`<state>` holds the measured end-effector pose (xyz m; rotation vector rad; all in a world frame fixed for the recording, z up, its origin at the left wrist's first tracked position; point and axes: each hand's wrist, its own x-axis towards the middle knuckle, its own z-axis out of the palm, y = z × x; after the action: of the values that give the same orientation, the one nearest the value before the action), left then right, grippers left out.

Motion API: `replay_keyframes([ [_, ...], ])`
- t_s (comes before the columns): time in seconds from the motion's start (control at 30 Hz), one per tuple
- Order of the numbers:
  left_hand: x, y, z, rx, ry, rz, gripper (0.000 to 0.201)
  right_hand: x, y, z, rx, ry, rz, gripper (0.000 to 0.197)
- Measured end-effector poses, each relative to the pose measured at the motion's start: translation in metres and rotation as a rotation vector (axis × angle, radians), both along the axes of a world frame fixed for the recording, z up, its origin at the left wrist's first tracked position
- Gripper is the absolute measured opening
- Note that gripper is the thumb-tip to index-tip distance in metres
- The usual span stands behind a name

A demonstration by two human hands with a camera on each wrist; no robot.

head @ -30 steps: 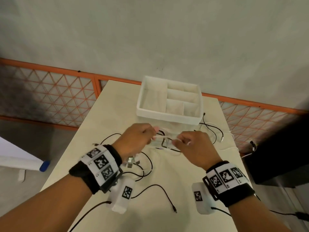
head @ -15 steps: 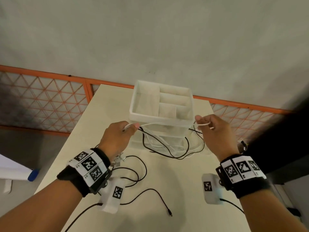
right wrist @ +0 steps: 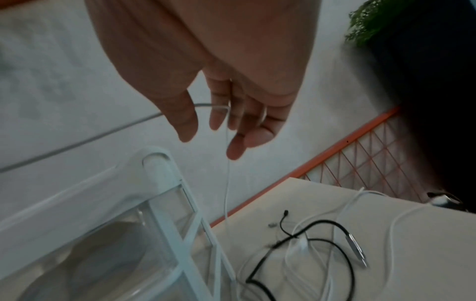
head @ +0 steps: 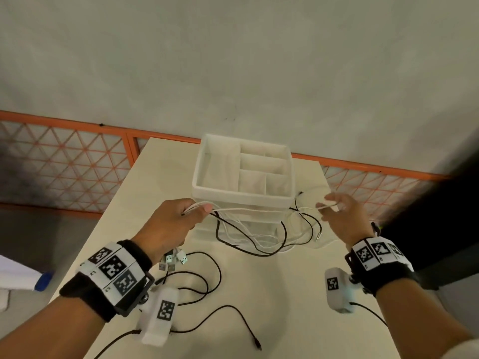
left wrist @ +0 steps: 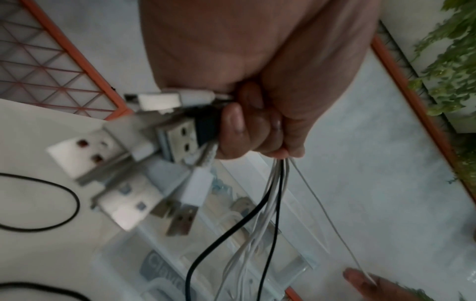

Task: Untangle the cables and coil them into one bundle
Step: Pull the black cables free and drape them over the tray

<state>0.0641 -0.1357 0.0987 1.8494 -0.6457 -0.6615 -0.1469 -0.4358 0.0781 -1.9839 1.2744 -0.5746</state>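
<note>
- White and black cables [head: 248, 229] hang in loops between the two hands, above the cream worktop [head: 285, 294] and in front of a white divided organiser box [head: 243, 174].
- The left hand [head: 171, 224] is curled tight around a bunch of strands; USB plugs [left wrist: 177, 142] stick out below its fist.
- The right hand [head: 342, 216] has loosely spread fingers, with one thin white strand [right wrist: 226, 173] running between them.
- More black cable [head: 202, 278] lies loose on the worktop near the left wrist.
</note>
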Motion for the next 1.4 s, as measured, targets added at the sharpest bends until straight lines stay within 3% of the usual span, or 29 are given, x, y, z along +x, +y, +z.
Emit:
replay_keyframes([
  [0.17, -0.005, -0.007, 0.0, 0.031, 0.047, -0.022, 0.039, 0.004, -0.003, -0.001, -0.163, 0.041, 0.066, 0.068],
  [0.3, -0.011, -0.009, -0.003, 0.078, 0.015, -0.041, 0.041, -0.006, 0.002, -0.034, 0.056, 0.362, 0.256, 0.091],
  [0.37, -0.013, -0.011, -0.006, 0.097, -0.019, -0.041, 0.043, -0.01, 0.009, -0.045, 0.142, 0.538, 0.368, 0.082],
  [0.4, -0.015, -0.011, -0.007, 0.106, -0.032, -0.037, 0.045, -0.01, 0.015, -0.043, 0.15, 0.54, 0.398, 0.072],
  [0.5, -0.021, -0.015, -0.007, 0.118, -0.069, -0.063, 0.046, -0.003, 0.053, -0.02, 0.15, 0.286, 0.525, 0.053],
  [0.57, -0.028, -0.019, 0.0, 0.125, -0.104, -0.149, 0.037, 0.01, 0.095, 0.005, 0.281, 0.089, 0.693, 0.065],
  [0.6, -0.033, -0.022, 0.003, 0.114, -0.116, -0.207, 0.031, 0.018, 0.114, 0.01, 0.338, 0.072, 0.766, 0.068],
  [0.63, -0.039, -0.024, 0.008, 0.105, -0.123, -0.268, 0.027, 0.025, 0.129, 0.008, 0.38, 0.085, 0.819, 0.063],
  [0.73, -0.047, -0.023, 0.014, 0.088, -0.169, -0.36, 0.034, 0.036, 0.141, -0.025, 0.444, 0.219, 0.786, 0.02],
  [0.83, -0.034, -0.004, 0.007, 0.132, -0.026, -0.246, 0.063, 0.019, 0.109, -0.062, 0.539, 0.449, 0.708, 0.024],
  [0.9, -0.025, 0.013, -0.005, 0.258, -0.01, -0.271, 0.052, 0.008, 0.08, -0.071, 0.421, 0.485, 0.636, 0.017],
  [1.0, -0.026, 0.027, -0.033, 0.532, -0.174, -0.456, 0.038, 0.004, 0.059, -0.072, 0.031, 0.304, 0.341, 0.007],
  [1.07, -0.03, 0.027, -0.057, 0.637, -0.202, -0.437, 0.034, 0.008, 0.065, -0.078, -0.043, 0.219, 0.303, 0.025],
  [1.2, -0.03, 0.021, -0.085, 0.677, -0.248, -0.22, 0.031, 0.004, 0.091, -0.104, 0.095, 0.279, 0.515, 0.065],
  [1.33, -0.025, 0.018, -0.079, 0.529, -0.158, -0.104, 0.032, 0.006, 0.129, -0.117, 0.084, 0.174, 0.72, 0.035],
  [1.4, -0.02, 0.017, -0.069, 0.464, -0.139, -0.104, 0.032, 0.019, 0.154, -0.117, 0.053, 0.223, 0.888, 0.027],
])
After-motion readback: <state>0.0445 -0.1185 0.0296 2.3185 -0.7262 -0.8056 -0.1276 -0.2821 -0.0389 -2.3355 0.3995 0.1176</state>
